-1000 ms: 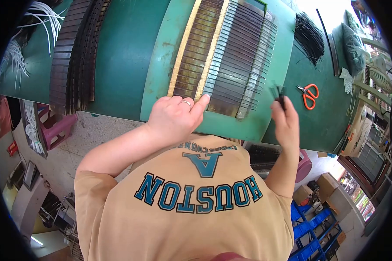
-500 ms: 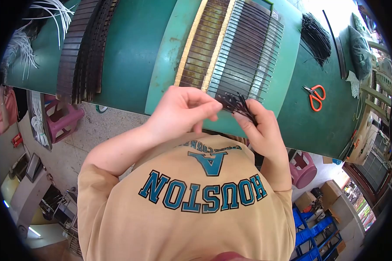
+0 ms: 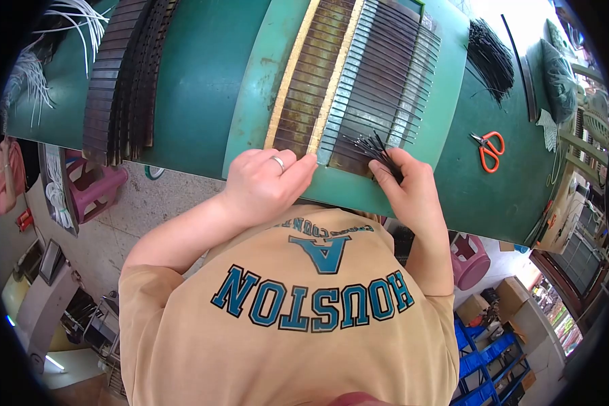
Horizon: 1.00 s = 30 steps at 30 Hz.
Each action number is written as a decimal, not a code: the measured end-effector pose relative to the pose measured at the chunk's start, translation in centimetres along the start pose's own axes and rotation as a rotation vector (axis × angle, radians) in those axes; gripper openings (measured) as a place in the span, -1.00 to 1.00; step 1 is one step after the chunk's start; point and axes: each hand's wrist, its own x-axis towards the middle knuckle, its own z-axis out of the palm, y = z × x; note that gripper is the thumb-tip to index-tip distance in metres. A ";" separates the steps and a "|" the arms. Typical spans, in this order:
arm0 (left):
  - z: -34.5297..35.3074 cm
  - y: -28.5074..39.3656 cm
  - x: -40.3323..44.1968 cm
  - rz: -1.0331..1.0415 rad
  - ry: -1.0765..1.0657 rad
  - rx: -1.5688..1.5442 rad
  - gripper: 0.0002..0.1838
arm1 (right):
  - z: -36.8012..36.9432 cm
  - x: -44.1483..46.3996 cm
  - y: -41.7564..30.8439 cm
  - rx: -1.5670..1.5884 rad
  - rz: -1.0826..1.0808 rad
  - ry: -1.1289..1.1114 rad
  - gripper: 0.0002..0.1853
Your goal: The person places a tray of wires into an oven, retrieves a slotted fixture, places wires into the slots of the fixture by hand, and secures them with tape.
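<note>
My left hand (image 3: 267,186), with a ring on it, is closed at the near end of a yellow-edged brown strip panel (image 3: 309,74). Its fingertips are pressed together by the panel's right edge; what they pinch is too small to name. Thin dark rods (image 3: 382,68) lie in a row across the panel and stick out to its right. A bundle of short black strands (image 3: 374,147) is gripped in my right hand (image 3: 413,193), just above the near right corner of the rods. A light green board (image 3: 250,101) lies under the panel.
Orange-handled scissors (image 3: 488,151) and a pile of black strands (image 3: 490,61) lie to the right on the green table (image 3: 199,74). Stacked dark slatted panels (image 3: 115,81) and white cords (image 3: 30,81) are at the left. A pink stool (image 3: 98,189) stands below.
My right hand came in from the right with the black bundle. My left hand went to the bundle half a second ago and has since returned to the panel's near edge.
</note>
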 end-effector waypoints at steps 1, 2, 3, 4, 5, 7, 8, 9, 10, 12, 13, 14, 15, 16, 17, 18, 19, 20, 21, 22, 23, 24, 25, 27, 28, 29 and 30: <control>0.0 0.1 0.1 0.000 0.001 -0.001 -0.74 | 0.0 0.0 0.0 -0.007 0.008 -0.005 -0.81; 0.0 0.1 0.3 0.014 -0.024 -0.002 -0.71 | 0.1 0.0 0.0 -0.008 0.010 -0.004 -0.81; -0.1 0.2 0.5 0.029 -0.049 -0.002 -0.68 | 0.2 0.1 0.0 -0.008 0.003 0.002 -0.81; -0.1 0.3 0.6 0.044 -0.074 -0.002 -0.65 | 0.5 0.2 0.1 -0.008 -0.004 0.009 -0.82; 0.0 0.3 0.6 0.047 -0.075 -0.006 -0.65 | 0.6 0.2 0.2 -0.007 -0.010 0.016 -0.82; 0.2 0.5 0.7 0.051 -0.117 0.048 -0.60 | 0.5 -0.1 1.3 0.017 -0.049 0.042 -0.83; 0.3 0.6 0.8 0.053 -0.135 0.074 -0.57 | 0.1 -0.3 2.1 0.040 -0.094 0.064 -0.83; 0.4 0.6 0.8 0.055 -0.128 0.069 -0.57 | -0.7 -0.5 2.7 0.059 -0.141 0.086 -0.84; 0.5 0.5 0.7 0.069 -0.134 0.077 -0.56 | -2.4 -0.8 3.1 0.043 -0.079 0.129 -0.84; 0.5 0.3 0.5 0.097 -0.142 0.093 -0.53 | -6.8 -1.0 5.2 -0.038 -0.033 0.270 -0.86; 0.5 0.3 0.5 0.103 -0.128 0.087 -0.53 | -8.6 -0.5 6.6 -0.101 -0.047 0.373 -0.86; 0.5 0.3 0.5 0.076 -0.157 0.081 -0.53 | -10.1 0.2 7.2 -0.114 -0.046 0.391 -0.86; 0.5 0.5 0.7 0.056 -0.185 0.073 -0.54 | -11.7 1.0 7.7 -0.197 -0.035 0.435 -0.86; 0.4 0.6 0.9 0.038 -0.210 0.066 -0.54 | -13.2 2.0 8.0 -0.281 -0.027 0.481 -0.86; -0.2 0.8 1.3 0.058 -0.187 0.062 -0.54 | -14.2 3.3 8.4 -0.358 -0.059 0.504 -0.86; -1.3 1.0 1.6 -0.053 -0.218 -0.049 -0.59 | -14.9 4.8 9.1 -0.434 -0.095 0.524 -0.85; -2.2 1.1 1.2 -0.167 -0.251 -0.159 -0.64 | -15.6 6.5 10.1 -0.445 -0.104 0.544 -0.85; -3.2 1.2 -0.2 -0.306 -0.145 -0.259 -0.65 | -16.1 8.3 11.2 -0.561 -0.216 0.577 -0.84; -4.6 1.1 -2.3 -0.444 -0.040 -0.357 -0.66 | -16.5 9.3 11.5 -0.674 -0.327 0.606 -0.83; -4.6 0.6 -5.7 -0.588 0.222 -0.487 -0.65 | -16.7 9.4 10.9 -0.673 -0.340 0.614 -0.83; -3.9 -0.3 -9.7 -0.728 0.491 -0.609 -0.62 | -16.3 9.2 9.6 -0.738 -0.334 0.691 -0.82; -3.8 -1.2 -12.9 -0.853 0.667 -0.571 -0.65 | -15.6 9.0 7.8 -0.799 -0.334 0.764 -0.80; -3.8 -1.6 -15.2 -0.979 0.853 -0.523 -0.66 | -14.7 8.8 5.4 -0.855 -0.342 0.831 -0.79; -4.1 -2.4 -15.9 -1.152 0.932 -0.379 -0.64 | -11.4 5.5 -3.0 -0.387 -0.612 0.440 -0.72; -4.3 -3.4 -16.2 -1.312 0.970 -0.261 -0.62 | -9.2 3.5 -7.1 -0.264 -0.833 0.233 -0.75; -3.9 -5.1 -17.2 -1.268 0.968 -0.336 -0.57 | -6.7 1.4 -10.0 -0.111 -0.945 0.106 -0.82; -3.5 -6.9 -18.0 -1.227 0.957 -0.416 -0.52 | -4.9 -0.2 -11.8 -0.080 -1.065 -0.008 -0.82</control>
